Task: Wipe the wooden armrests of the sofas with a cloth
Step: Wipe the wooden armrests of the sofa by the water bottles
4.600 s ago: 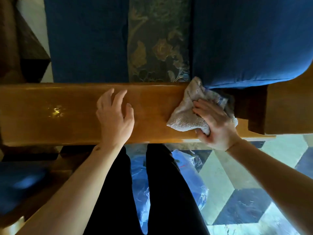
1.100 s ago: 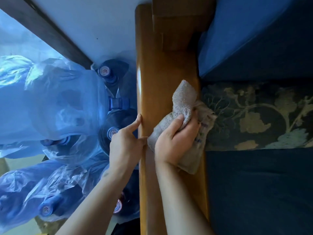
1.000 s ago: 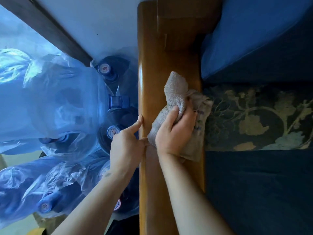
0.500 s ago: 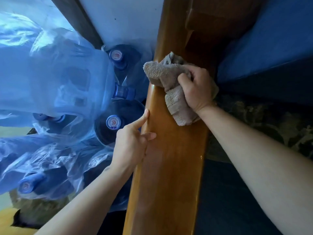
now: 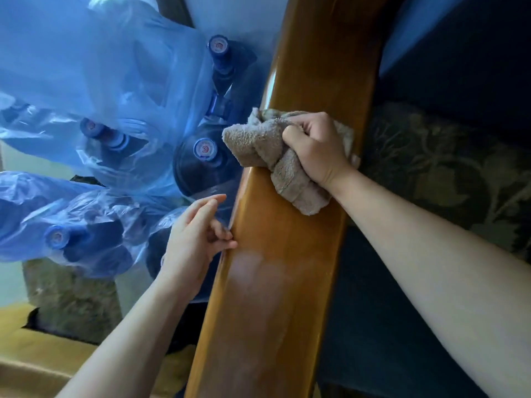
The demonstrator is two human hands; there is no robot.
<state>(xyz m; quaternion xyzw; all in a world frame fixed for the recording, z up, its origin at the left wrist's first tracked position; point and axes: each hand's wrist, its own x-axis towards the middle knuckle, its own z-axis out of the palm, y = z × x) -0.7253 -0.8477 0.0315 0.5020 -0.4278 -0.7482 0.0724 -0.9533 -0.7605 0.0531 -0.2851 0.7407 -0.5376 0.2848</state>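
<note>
A glossy wooden armrest (image 5: pixel 287 268) runs from the bottom centre up to the top right of the head view. My right hand (image 5: pixel 317 150) grips a bunched beige terry cloth (image 5: pixel 267 147) and presses it on the armrest's upper middle; part of the cloth hangs over the left edge. My left hand (image 5: pixel 195 239) is at the armrest's left edge lower down, fingers loosely bent, thumb and fingertips touching the wood's side. It holds nothing.
Several blue water jugs (image 5: pixel 204 150) wrapped in blue plastic bags (image 5: pixel 100 81) crowd the floor left of the armrest. The dark blue sofa seat (image 5: pixel 382 326) and a floral cushion (image 5: pixel 448 168) lie to the right. A cardboard box (image 5: pixel 37 357) sits bottom left.
My right hand has slid the cloth back down the armrest toward me. My left hand has slipped slightly lower along the left edge. The camera tilted, so the armrest leans more.
</note>
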